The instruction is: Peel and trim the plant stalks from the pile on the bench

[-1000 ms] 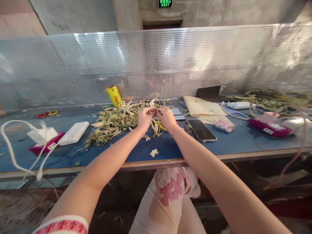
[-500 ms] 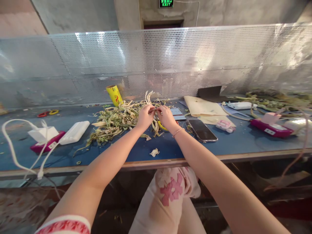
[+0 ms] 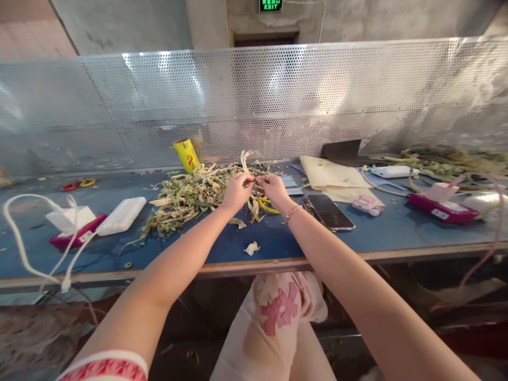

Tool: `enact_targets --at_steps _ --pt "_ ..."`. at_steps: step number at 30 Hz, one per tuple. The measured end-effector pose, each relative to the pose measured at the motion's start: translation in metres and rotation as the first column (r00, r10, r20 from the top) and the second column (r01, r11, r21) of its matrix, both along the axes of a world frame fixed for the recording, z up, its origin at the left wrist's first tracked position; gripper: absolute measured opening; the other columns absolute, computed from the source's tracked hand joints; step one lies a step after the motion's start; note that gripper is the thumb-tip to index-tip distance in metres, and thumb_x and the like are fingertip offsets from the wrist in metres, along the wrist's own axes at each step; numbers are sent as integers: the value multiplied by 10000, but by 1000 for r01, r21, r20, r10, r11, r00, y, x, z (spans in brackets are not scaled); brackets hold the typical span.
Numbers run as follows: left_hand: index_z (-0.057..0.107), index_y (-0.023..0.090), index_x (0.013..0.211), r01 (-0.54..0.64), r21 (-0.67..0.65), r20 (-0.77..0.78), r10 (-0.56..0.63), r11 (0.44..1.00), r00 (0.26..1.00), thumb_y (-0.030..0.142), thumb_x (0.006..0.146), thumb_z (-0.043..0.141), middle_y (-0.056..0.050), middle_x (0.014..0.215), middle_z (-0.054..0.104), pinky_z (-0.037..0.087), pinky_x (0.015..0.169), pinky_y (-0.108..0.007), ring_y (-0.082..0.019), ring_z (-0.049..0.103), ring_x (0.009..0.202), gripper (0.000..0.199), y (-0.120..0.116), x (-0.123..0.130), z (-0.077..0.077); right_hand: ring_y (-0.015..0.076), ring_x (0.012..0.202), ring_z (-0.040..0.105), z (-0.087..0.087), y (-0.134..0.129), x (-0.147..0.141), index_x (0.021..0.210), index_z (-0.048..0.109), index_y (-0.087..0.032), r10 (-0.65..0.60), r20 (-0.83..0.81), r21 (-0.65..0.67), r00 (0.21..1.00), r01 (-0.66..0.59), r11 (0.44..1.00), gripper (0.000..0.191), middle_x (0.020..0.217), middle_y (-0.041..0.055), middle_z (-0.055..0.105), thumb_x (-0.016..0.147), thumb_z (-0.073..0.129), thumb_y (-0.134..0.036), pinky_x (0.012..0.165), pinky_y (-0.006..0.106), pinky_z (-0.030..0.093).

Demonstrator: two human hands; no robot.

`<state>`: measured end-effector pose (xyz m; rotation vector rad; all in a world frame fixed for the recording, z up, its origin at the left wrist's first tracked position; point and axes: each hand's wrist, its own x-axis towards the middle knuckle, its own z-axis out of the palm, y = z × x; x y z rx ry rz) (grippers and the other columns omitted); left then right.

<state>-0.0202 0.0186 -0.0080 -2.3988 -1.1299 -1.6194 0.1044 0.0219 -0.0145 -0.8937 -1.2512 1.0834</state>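
Above the blue tabletop, my left hand (image 3: 237,189) is closed around a small bundle of pale dried plant strips (image 3: 246,160), whose looped ends stick up past the fingers. My right hand (image 3: 273,189) is in a pinch close by on the right, its fingertips almost meeting the left ones. What lies between the right fingertips is too small to make out. To the left and under the hands spreads a heap of dried leaves and stalks (image 3: 186,196). Yellow-handled scissors (image 3: 268,206) lie partly hidden below my right hand.
A phone (image 3: 330,212) and a pink case (image 3: 365,204) lie right of my hands. Papers (image 3: 335,174) are behind them. At left are a white power bank (image 3: 122,216), a magenta power strip (image 3: 63,241) and cables. A yellow can (image 3: 186,155) stands tilted before the perforated metal screen (image 3: 254,100).
My right hand has shifted slightly right, opening a small gap to the left hand. The pale strips above the left hand have drawn together into a narrower bunch.
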Motion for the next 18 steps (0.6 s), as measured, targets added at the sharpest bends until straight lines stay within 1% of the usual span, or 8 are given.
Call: enact_targets --at_steps 5,10,13,18 --pt "567 147 687 -73 34 -65 75 997 995 97 687 566 -59 795 622 486 734 -305 -145 579 763 50 -3 0 3 78 625 521 2 -6 -3 618 620 -156 40 -108 -78 993 -49 996 85 649 -11 595 613 626 -241 593 206 439" --pt "564 147 724 -85 42 -108 89 995 990 102 714 542 -68 835 617 469 766 -307 -155 570 809 51 -5 1 2 69 627 523 5 -10 -4 600 618 -152 60 -192 -106 980 -81 991 109 670 -4 597 574 670 -244 600 204 441" --pt "552 146 732 -79 45 -132 84 996 988 92 730 520 -69 842 607 460 777 -303 -156 562 830 63 -6 0 3 63 609 517 6 -12 -3 602 615 -148 59 -201 -127 978 -86 988 103 652 -7 585 572 671 -228 601 208 436" --pt "525 157 726 -44 44 -178 52 998 983 111 771 479 -51 827 585 447 766 -298 -144 547 805 80 -5 -2 5 59 592 505 10 -15 0 594 605 -148 49 -173 -132 984 -72 989 77 628 -15 571 580 659 -201 608 212 419"
